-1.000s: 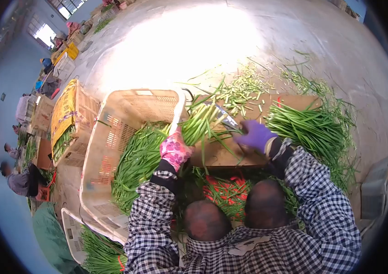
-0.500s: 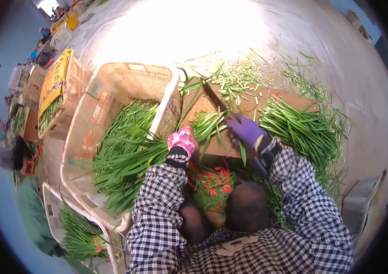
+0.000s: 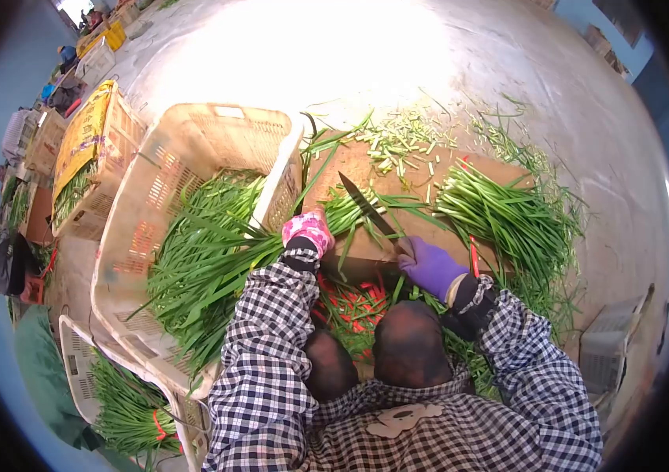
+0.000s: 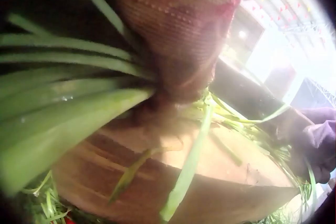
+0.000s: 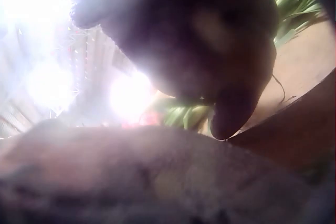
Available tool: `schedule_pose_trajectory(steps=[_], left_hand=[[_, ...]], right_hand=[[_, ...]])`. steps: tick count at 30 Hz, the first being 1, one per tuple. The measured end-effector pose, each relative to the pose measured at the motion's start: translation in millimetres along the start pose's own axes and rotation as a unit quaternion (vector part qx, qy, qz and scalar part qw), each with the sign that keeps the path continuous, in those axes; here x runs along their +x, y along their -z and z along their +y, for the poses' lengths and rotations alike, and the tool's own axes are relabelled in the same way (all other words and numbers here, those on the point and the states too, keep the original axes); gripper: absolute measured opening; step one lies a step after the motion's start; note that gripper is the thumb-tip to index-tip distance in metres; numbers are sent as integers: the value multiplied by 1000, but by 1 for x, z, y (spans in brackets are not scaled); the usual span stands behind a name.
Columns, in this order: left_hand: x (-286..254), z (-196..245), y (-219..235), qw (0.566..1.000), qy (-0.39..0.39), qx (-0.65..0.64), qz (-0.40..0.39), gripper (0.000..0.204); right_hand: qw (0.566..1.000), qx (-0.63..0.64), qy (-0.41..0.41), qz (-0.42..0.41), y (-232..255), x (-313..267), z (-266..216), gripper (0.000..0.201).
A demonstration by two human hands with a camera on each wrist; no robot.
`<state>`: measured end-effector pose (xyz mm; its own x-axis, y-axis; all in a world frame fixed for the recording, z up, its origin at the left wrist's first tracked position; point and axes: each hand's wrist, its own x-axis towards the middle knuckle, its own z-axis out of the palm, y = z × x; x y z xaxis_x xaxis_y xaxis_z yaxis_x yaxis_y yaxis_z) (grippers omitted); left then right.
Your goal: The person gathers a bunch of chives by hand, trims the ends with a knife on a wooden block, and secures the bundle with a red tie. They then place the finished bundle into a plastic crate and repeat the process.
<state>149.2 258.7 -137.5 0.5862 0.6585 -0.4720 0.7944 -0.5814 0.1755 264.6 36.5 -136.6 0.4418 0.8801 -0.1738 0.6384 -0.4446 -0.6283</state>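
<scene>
In the head view my left hand (image 3: 308,230), in a pink patterned glove, grips a bunch of garlic chives (image 3: 224,263). Its long green leaves trail left over the crate's rim, and its pale ends lie on the wooden board (image 3: 342,169). My right hand (image 3: 431,266), in a purple glove, holds a knife (image 3: 370,206) by its handle. The dark blade slants up and left across the pale ends. In the left wrist view, leaves (image 4: 68,119) spread out from under the gloved hand. Glare and the dark glove hide the knife's handle in the right wrist view.
A big plastic crate (image 3: 106,275) of loose chives stands at my left. A bundle (image 3: 500,204) lies on the board's right side. Cut pieces (image 3: 397,141) litter its far edge. Red ties (image 3: 354,307) lie below the board. A smaller crate (image 3: 75,354) holds a tied bundle.
The knife blade has swung from beyond the stalks down to lie across their pale ends, and my right hand has come nearer my body. My left hand keeps its grip; the leaves now trail left.
</scene>
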Motion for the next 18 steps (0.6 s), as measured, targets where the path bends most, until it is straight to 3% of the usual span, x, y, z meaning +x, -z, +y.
schedule_pose_trajectory(steps=[3, 6, 7, 8, 9, 10, 12, 14, 16, 18], left_hand=[[-4, 2, 3, 1000, -9, 8, 4, 45], [3, 0, -3, 1000, -10, 10, 11, 47], [5, -1, -5, 1000, -17, 14, 17, 46], [2, -1, -5, 999, -22, 16, 20, 46], [3, -2, -8, 1000, -12, 11, 3, 46], [6, -1, -7, 1000, -4, 4, -2, 46], [9, -6, -10, 1000, 2, 0, 5, 48], [12, -9, -12, 1000, -23, -10, 15, 50], [7, -6, -5, 1000, -18, -15, 7, 52], [4, -5, -3, 1000, 0, -3, -1, 45]], right_hand=[[995, -13, -79, -64, 9, -9, -4, 37], [990, -33, -78, -110, 18, 1, -11, 36], [995, -66, 3, -77, 5, 10, 4, 36], [996, -44, 7, -78, -9, 25, 13, 37], [993, -52, 84, -70, -11, 36, 2, 37], [993, -48, 81, -74, -23, 48, 2, 37], [998, -52, -7, -44, -37, 69, -3, 33], [999, -42, 15, -21, -27, 45, 11, 32], [994, -51, -33, -95, -20, 16, 37, 32], [993, -73, -42, -84, -8, 12, 30, 31]])
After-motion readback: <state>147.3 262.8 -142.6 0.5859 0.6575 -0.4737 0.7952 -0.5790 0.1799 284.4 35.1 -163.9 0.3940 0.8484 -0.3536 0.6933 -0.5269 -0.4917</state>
